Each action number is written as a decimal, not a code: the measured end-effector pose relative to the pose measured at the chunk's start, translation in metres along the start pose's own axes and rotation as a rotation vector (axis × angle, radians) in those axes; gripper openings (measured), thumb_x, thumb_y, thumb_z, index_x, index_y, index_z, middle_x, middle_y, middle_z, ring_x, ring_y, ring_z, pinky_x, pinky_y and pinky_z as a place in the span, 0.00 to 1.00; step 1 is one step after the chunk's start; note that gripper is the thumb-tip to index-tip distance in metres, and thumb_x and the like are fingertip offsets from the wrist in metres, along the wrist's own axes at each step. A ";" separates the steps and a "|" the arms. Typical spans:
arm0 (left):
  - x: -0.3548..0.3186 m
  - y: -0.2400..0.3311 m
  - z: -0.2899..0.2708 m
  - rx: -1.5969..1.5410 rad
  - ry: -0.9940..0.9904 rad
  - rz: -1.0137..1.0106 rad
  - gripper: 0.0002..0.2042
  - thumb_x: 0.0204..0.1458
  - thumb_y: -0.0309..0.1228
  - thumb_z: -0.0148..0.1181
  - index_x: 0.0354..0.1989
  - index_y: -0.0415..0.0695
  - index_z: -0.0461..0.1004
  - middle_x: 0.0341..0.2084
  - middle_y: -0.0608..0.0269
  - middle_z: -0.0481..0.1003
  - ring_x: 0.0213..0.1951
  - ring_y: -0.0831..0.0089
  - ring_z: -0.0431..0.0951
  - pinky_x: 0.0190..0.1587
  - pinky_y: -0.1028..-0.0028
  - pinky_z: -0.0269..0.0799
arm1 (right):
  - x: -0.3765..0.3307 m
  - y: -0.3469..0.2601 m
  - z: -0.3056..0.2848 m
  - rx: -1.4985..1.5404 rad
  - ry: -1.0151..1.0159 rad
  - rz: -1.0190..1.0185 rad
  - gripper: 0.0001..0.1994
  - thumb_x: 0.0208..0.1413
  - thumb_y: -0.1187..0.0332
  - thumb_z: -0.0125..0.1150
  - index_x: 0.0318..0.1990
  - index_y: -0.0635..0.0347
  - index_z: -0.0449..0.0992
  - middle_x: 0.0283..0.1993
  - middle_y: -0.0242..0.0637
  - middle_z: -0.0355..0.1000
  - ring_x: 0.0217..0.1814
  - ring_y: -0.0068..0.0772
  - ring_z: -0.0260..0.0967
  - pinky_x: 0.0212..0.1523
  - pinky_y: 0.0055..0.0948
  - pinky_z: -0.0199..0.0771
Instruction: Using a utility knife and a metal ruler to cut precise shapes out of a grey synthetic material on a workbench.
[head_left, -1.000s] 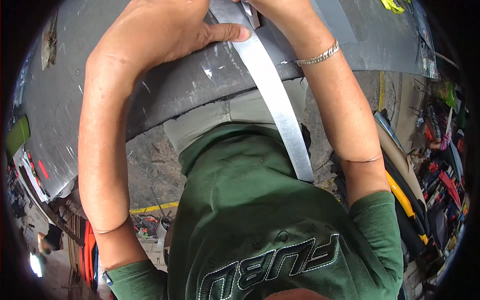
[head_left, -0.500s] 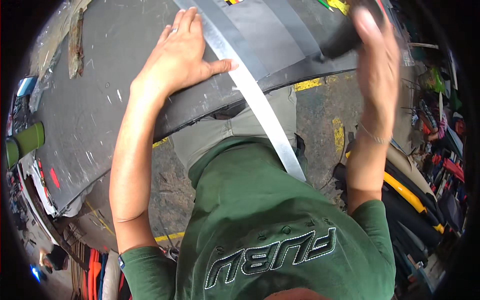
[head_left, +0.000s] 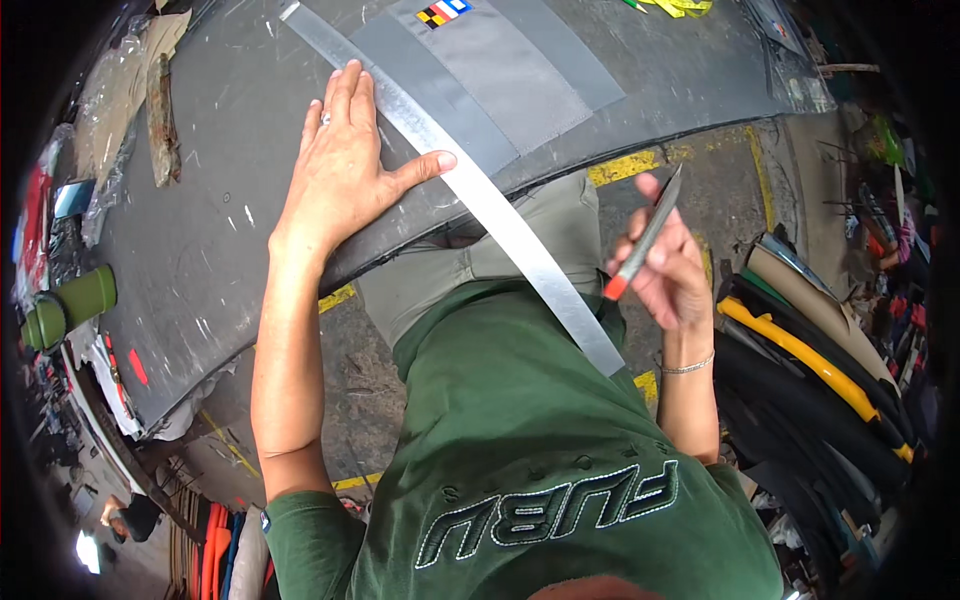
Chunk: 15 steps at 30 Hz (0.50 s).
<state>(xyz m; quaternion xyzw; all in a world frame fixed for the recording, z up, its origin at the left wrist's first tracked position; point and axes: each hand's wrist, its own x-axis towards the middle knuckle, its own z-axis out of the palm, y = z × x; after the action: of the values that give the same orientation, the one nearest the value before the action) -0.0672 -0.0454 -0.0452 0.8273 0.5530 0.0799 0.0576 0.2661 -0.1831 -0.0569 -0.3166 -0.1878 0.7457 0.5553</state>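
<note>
My left hand (head_left: 345, 170) lies flat on the dark grey table (head_left: 200, 230), fingers spread, its thumb and fingertips against a long silver metal ruler (head_left: 480, 200). The ruler runs diagonally from the table's far side over its near edge to my green shirt. My right hand (head_left: 665, 270) is off the table, above the floor, and holds a slim grey knife with a red end (head_left: 640, 240), pointing up. A grey fabric panel with a small coloured patch (head_left: 500, 60) lies on the table beside the ruler.
A green cylindrical bottle (head_left: 70, 305) lies at the table's left end, near plastic wrapping and scraps. Rolls of black, tan and yellow material (head_left: 810, 370) are stacked on the floor at right. Yellow lines mark the concrete floor (head_left: 625, 165).
My right hand has come down off the table toward my body with the knife. My left hand has flattened out beside the ruler. The view has shifted lower over the table.
</note>
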 end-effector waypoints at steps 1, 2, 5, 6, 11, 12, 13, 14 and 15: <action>-0.001 0.001 -0.002 0.011 -0.005 0.001 0.61 0.45 0.69 0.67 0.70 0.22 0.55 0.74 0.35 0.53 0.76 0.48 0.54 0.77 0.53 0.47 | 0.001 0.003 -0.002 0.012 -0.003 0.000 0.25 0.57 0.72 0.67 0.61 0.63 0.67 0.50 0.41 0.72 0.47 0.41 0.78 0.50 0.43 0.84; 0.000 0.004 -0.005 0.008 -0.022 -0.014 0.60 0.45 0.68 0.67 0.70 0.23 0.55 0.74 0.35 0.53 0.75 0.47 0.55 0.77 0.54 0.48 | 0.003 0.004 -0.003 -0.010 -0.071 0.036 0.25 0.55 0.72 0.69 0.60 0.64 0.69 0.48 0.39 0.72 0.46 0.38 0.76 0.49 0.39 0.80; -0.003 0.002 -0.008 -0.016 -0.023 -0.026 0.57 0.48 0.66 0.67 0.71 0.24 0.56 0.73 0.36 0.55 0.75 0.48 0.57 0.77 0.53 0.49 | 0.003 0.002 0.014 -0.590 -0.106 0.022 0.24 0.52 0.69 0.72 0.55 0.65 0.73 0.45 0.37 0.71 0.44 0.33 0.72 0.47 0.32 0.73; -0.004 0.000 -0.009 -0.047 -0.007 -0.021 0.55 0.50 0.65 0.66 0.70 0.26 0.57 0.73 0.36 0.57 0.74 0.48 0.58 0.76 0.52 0.50 | 0.001 0.003 0.026 -1.156 -0.056 -0.032 0.22 0.51 0.67 0.74 0.51 0.66 0.75 0.43 0.35 0.71 0.43 0.30 0.70 0.46 0.30 0.70; -0.005 -0.016 -0.014 -0.164 0.071 -0.057 0.37 0.62 0.50 0.60 0.70 0.33 0.60 0.73 0.43 0.58 0.72 0.48 0.62 0.74 0.56 0.56 | -0.010 0.022 0.036 -1.443 -0.114 0.155 0.14 0.53 0.67 0.75 0.41 0.64 0.77 0.34 0.41 0.72 0.40 0.40 0.73 0.47 0.36 0.71; -0.006 -0.018 -0.014 -0.207 0.112 -0.082 0.32 0.66 0.45 0.58 0.70 0.36 0.61 0.74 0.46 0.58 0.72 0.49 0.62 0.73 0.59 0.58 | -0.011 0.025 0.026 -1.444 -0.168 -0.064 0.13 0.52 0.70 0.74 0.40 0.63 0.77 0.34 0.41 0.72 0.40 0.43 0.73 0.50 0.39 0.72; -0.008 -0.021 -0.012 -0.286 0.099 -0.138 0.31 0.66 0.44 0.58 0.71 0.38 0.61 0.74 0.47 0.57 0.75 0.49 0.57 0.75 0.58 0.54 | -0.012 0.025 0.018 -1.434 -0.221 -0.283 0.12 0.52 0.72 0.73 0.40 0.63 0.76 0.34 0.42 0.72 0.41 0.47 0.73 0.53 0.41 0.72; -0.010 -0.022 -0.011 -0.281 0.097 -0.139 0.31 0.66 0.44 0.58 0.71 0.38 0.61 0.74 0.47 0.57 0.75 0.49 0.57 0.75 0.58 0.54 | -0.012 0.020 0.011 -1.429 -0.222 -0.283 0.12 0.52 0.72 0.73 0.40 0.63 0.76 0.34 0.42 0.72 0.41 0.47 0.73 0.53 0.41 0.72; -0.013 -0.023 -0.011 -0.173 0.099 -0.069 0.30 0.65 0.43 0.58 0.71 0.42 0.62 0.75 0.49 0.56 0.76 0.50 0.54 0.76 0.56 0.51 | -0.012 0.014 0.004 -1.515 -0.192 -0.353 0.11 0.52 0.73 0.73 0.40 0.63 0.76 0.35 0.42 0.73 0.43 0.47 0.73 0.57 0.43 0.71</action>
<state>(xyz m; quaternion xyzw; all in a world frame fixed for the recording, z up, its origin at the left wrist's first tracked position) -0.0952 -0.0481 -0.0394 0.7947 0.5744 0.1662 0.1042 0.2552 -0.1989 -0.0595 -0.5087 -0.7404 0.3390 0.2795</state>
